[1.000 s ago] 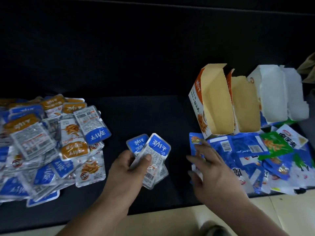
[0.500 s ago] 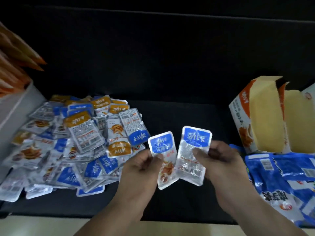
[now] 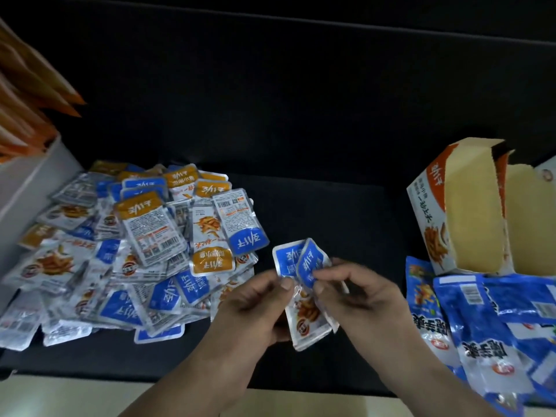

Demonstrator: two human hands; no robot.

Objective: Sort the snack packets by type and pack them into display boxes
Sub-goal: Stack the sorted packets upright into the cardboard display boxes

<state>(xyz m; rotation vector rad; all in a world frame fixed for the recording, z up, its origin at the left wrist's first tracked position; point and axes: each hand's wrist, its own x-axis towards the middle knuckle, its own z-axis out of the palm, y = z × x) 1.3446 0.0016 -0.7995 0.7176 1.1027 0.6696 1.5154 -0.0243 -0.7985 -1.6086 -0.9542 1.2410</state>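
While half a second ago the two blue-topped packets stood side by side with a gap between them, they now overlap. The right hand (image 3: 364,299) has brought its packet (image 3: 310,263) across, and its blue top curls over the blue top of the left hand's packet (image 3: 285,259). Both hands have come close together over the black surface (image 3: 301,145), low in the middle of the view. The left hand (image 3: 252,308) pinches its packet between thumb and curled fingers. The right hand's thumb and fingertips are clamped on the bent one — neither grip has let go.

The camera view has barely shifted. The big pile of packets (image 3: 135,251), blue tops and orange tops mixed, lies where it was on the left, just beside the left hand. The open orange display box (image 3: 427,212) stands at the right as before — the large blue bags (image 3: 481,341) lie in front of it. A white bin (image 3: 27,182) sits at the far left edge.
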